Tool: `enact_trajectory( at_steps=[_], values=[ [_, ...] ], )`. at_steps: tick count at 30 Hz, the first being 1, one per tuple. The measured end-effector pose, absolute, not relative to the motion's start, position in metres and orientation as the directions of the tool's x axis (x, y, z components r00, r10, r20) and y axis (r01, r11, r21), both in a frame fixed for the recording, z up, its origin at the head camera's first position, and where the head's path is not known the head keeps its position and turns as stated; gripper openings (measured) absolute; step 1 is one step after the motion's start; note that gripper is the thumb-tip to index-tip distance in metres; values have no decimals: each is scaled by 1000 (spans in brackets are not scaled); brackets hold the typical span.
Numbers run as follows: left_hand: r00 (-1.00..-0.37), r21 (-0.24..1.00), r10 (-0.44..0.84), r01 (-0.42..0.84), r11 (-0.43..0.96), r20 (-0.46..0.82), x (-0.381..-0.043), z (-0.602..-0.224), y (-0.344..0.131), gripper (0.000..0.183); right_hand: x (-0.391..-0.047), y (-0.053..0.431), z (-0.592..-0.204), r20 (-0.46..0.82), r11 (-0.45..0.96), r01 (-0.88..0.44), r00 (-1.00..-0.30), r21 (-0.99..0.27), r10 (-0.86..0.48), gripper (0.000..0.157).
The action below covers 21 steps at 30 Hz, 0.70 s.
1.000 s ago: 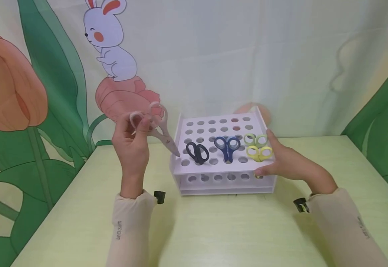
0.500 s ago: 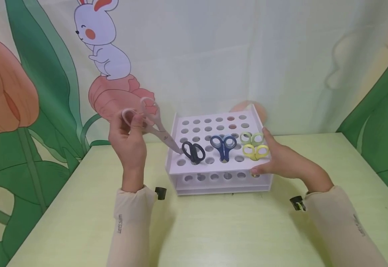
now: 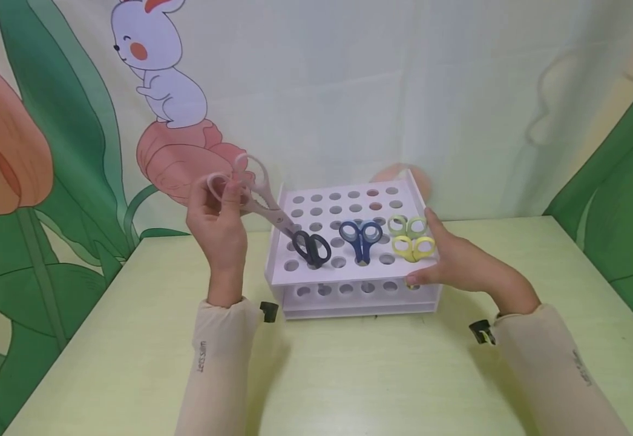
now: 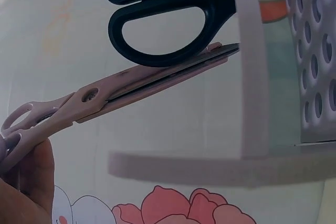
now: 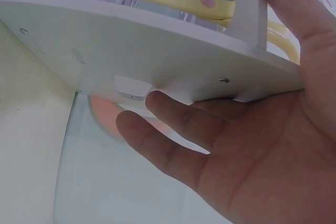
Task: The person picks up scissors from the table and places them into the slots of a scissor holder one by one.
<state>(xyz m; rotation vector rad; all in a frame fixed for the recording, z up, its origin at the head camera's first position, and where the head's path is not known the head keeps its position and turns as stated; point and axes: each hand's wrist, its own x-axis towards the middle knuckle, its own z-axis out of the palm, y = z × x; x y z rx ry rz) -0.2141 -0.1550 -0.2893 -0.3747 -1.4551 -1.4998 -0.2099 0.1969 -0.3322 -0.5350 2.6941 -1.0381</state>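
Between thumb and fingers my left hand [image 3: 218, 233] pinches the handle of pale pink scissors [image 3: 279, 219], which slant blades-down to the right. In the head view their tip is hidden behind the handles of the black scissors [image 3: 313, 251]. The left wrist view shows the pink blade tip [image 4: 223, 55] reaching the top plate's edge. My right hand [image 3: 463, 263] holds the white rack [image 3: 344, 276] by its right side, thumb at the front edge; two fingers [image 5: 178, 116] extend beside the side panel. Navy scissors [image 3: 361, 251], yellow scissors [image 3: 414, 255] and green scissors [image 3: 406, 233] stand in the rack.
Rows of round holes cover the rack's top plate, and a lower plate has more. Pale blue loops [image 3: 375, 223] show partly behind the navy ones. Below is a light green table [image 3: 349, 375]; a printed curtain [image 3: 322, 91] hangs close behind the rack.
The head view has shifted slightly. My left hand has moved right relative to the rack, bringing the pink blades behind the black handles. My right hand keeps its hold on the rack.
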Motion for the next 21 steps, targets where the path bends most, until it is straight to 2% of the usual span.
enact_trajectory(
  at_steps=[10, 21],
  values=[
    [-531, 617, -376, 772, 154, 759, -224, -299, -143, 16, -209, 196, -332, -61, 683, -255, -913, -685, -402, 143],
    [-615, 648, -206, 733, 205, 761, -237, -306, -135, 18, -208, 196, -330, -71, 684, -242, -916, -689, -395, 144]
  ],
)
